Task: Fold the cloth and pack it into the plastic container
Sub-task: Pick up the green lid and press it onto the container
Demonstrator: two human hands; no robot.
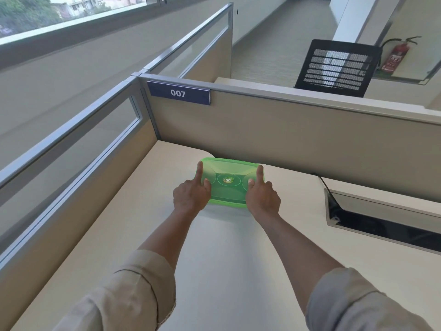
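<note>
Plastic container (228, 187), one only, green and see-through, lid on, lies flat on the desk (226, 259) near the far edge, close in front of the partition (298, 139) that carries a "007" plate (178, 93). Long axis runs left-right, about parallel to the far edge; the round logo sits mid-lid, facing up. Two hands on it, one at each short end. Left hand (191, 193) rests on the left end, index finger stretched forward along the lid toward the far left corner, thumb pressed on the lid top, other fingers curled down at the near side. Right hand (262, 197) mirrors this on the right end, index finger straight forward, thumb on the lid. Neither hand wraps the box; both press down on it with mostly closed fists and one finger out. Both forearms reach straight forward, bare to the elbows, two rolled beige sleeves (133, 290) at the bottom. Cloth can't be made out; possibly inside, the lid is too hazy to tell. One cable slot (381, 218) is set in the desk to the right, well apart from the container. One black mesh chair (336, 68) stands beyond the partition.
</note>
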